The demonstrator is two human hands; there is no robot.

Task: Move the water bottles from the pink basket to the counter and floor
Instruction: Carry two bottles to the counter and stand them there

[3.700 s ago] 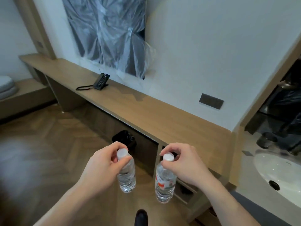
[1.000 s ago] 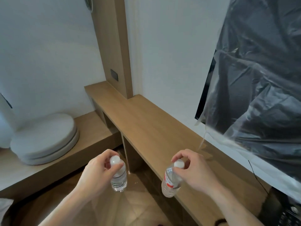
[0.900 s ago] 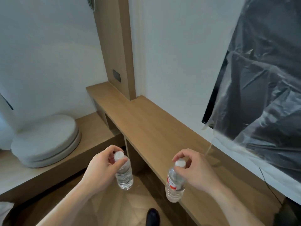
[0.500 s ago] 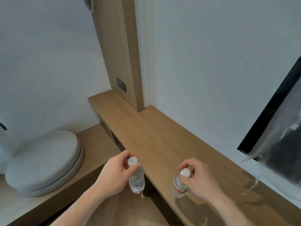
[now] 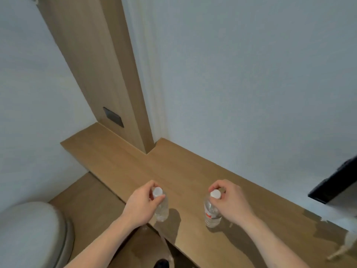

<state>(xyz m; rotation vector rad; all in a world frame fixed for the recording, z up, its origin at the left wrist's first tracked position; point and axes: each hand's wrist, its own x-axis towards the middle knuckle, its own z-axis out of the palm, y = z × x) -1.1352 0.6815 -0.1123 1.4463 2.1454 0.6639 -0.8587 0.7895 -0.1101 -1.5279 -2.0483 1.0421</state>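
Your left hand (image 5: 142, 205) pinches one water bottle (image 5: 161, 208) by its cap, your right hand (image 5: 230, 205) the other bottle (image 5: 212, 213); both hang upright just over the wooden surface (image 5: 193, 180), probably ready for setting down.

Two bare forearms, sleeveless to the frame edge; left hand (image 5: 142, 205) and right hand (image 5: 230, 203) ungloved, ringless.

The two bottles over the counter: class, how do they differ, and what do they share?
The left bottle shows no label; the right bottle shows a red one. The left bottle hangs by the counter's front edge; the right bottle is further in. Both are clear, white-capped, near upright, each held at the neck, by the left hand and the right hand.
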